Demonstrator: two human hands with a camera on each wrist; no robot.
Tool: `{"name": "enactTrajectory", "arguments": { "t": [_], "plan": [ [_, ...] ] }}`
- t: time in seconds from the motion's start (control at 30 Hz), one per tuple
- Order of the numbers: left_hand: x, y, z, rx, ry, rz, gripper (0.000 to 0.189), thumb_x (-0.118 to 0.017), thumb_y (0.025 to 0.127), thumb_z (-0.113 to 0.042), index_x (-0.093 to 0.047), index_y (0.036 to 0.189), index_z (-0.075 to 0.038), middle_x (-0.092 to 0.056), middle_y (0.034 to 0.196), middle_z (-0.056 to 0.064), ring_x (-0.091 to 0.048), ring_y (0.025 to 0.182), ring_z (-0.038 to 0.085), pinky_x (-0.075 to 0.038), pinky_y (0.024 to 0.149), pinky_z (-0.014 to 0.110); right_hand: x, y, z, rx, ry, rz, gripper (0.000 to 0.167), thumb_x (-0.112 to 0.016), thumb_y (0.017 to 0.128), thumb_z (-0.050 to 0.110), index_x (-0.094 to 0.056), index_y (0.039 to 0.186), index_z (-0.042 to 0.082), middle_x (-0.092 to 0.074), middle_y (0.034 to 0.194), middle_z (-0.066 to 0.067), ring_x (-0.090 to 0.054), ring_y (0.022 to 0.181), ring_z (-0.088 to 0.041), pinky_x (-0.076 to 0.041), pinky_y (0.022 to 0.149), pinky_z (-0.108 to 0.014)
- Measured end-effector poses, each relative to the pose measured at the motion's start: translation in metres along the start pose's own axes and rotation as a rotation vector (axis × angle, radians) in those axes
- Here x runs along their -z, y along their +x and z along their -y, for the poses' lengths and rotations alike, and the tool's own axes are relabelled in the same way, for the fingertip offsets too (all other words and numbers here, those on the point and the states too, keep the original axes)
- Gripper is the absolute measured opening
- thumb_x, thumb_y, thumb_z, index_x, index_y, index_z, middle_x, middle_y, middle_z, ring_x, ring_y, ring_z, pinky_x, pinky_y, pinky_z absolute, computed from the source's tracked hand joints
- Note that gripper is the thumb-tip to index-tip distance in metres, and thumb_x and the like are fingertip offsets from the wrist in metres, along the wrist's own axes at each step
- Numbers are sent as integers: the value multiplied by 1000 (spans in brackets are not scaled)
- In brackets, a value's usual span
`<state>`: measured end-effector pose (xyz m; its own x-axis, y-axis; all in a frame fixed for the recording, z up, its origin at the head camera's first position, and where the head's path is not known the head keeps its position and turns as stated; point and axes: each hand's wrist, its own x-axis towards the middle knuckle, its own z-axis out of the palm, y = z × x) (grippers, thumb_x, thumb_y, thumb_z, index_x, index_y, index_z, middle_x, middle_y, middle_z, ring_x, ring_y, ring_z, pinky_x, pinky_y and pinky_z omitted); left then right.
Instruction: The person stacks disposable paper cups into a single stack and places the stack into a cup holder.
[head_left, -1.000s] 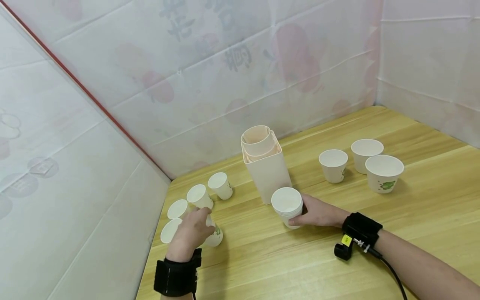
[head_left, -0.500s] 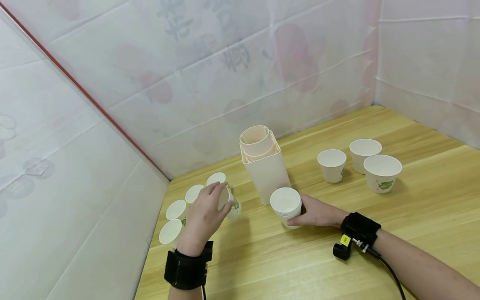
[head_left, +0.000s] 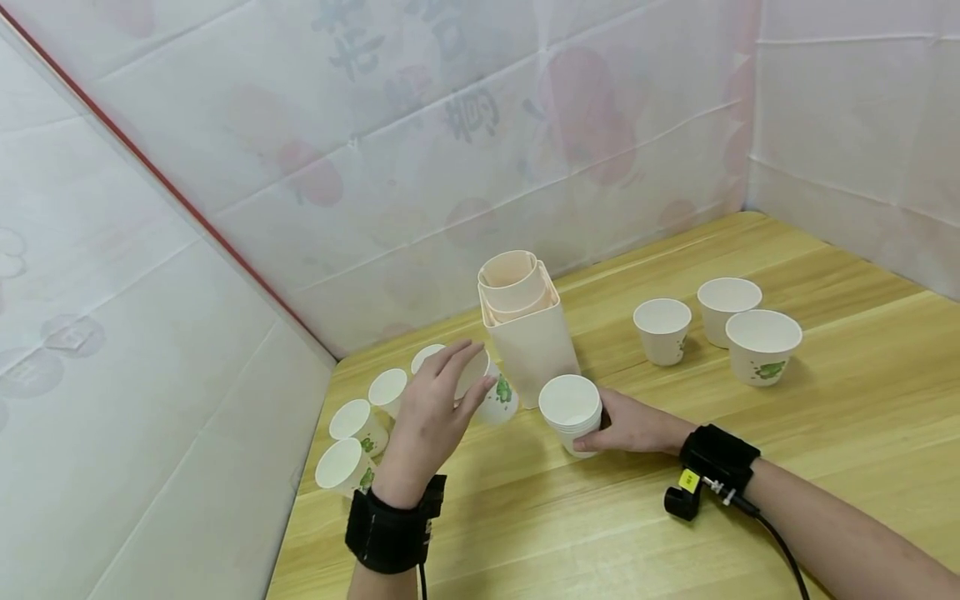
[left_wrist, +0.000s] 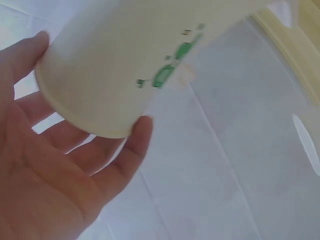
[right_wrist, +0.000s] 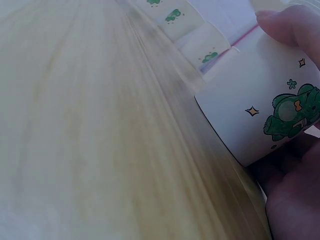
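Note:
My left hand (head_left: pixel 423 421) grips a white paper cup (head_left: pixel 501 396) near its rim and carries it tilted, its green print showing on the side. In the left wrist view, the fingers and thumb curl round the cup's wide rim (left_wrist: pixel 112 132). My right hand (head_left: pixel 637 421) holds a nested stack of white paper cups (head_left: pixel 567 408) upright on the table, thumb at the near side. The right wrist view has a green cartoon bear on the stack's outer cup (right_wrist: pixel 240 100). The carried cup hangs just left of the stack.
Several loose paper cups (head_left: pixel 360 425) stand in a row at the left. A tall pale pink square container (head_left: pixel 534 350) with round inserts is behind the stack. Farther right on the wooden table (head_left: pixel 847 367) stand three more cups (head_left: pixel 765 350). White sheets (head_left: pixel 420 183) hang behind.
My left hand has lifted a cup from beside the left-hand row and brought it rightward and up, toward the stack. The right hand and stack have stayed in place.

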<state>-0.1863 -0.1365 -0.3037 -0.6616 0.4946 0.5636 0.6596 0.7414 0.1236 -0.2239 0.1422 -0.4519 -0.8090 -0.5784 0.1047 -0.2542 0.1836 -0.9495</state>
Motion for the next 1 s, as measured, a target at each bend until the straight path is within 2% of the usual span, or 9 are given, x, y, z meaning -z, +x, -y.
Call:
{"name": "enactTrajectory", "arguments": {
  "t": [0.33, 0.5, 0.67, 0.83, 1.0],
  "plan": [
    [-12, 21, -24, -246, -48, -118, 45, -68, 94, -28, -58, 132, -6, -59, 135, 16, -58, 124, 30, -50, 102, 40, 0, -1, 0, 4, 15, 15, 75, -77, 87, 24, -35, 146, 6, -54, 136, -12, -51, 125, -30, -42, 104, -46],
    [-19, 29, -39, -327, -69, -121, 46, -70, 93, -27, -57, 131, -4, -58, 135, 16, -57, 126, 29, -48, 105, 39, 1, 0, -1, 16, 2, 33, 69, -76, 88, 23, -37, 143, 8, -56, 132, -11, -54, 119, -28, -46, 99, -37],
    [-30, 32, -50, -352, -65, -101, 49, -70, 92, -31, -57, 132, -6, -58, 136, 14, -56, 126, 26, -50, 102, 38, 2, 0, -1, 28, -25, 45, 60, -74, 90, 23, -41, 138, 9, -59, 127, -8, -58, 114, -22, -48, 95, -28],
    [-40, 32, -57, -334, -66, -67, 47, -68, 94, -32, -57, 132, -7, -58, 136, 12, -57, 125, 25, -48, 104, 35, 2, -1, 0, 39, -57, 41, 56, -73, 90, 25, -44, 136, 12, -60, 126, -5, -59, 113, -17, -46, 96, -23],
    [-45, 35, -58, -327, -75, -83, 47, -70, 93, -31, -58, 132, -7, -59, 135, 13, -57, 125, 25, -47, 105, 36, 2, -2, 0, 38, -65, 37, 55, -73, 91, 26, -44, 136, 12, -60, 126, -5, -58, 113, -17, -45, 96, -23]
  ]
}}
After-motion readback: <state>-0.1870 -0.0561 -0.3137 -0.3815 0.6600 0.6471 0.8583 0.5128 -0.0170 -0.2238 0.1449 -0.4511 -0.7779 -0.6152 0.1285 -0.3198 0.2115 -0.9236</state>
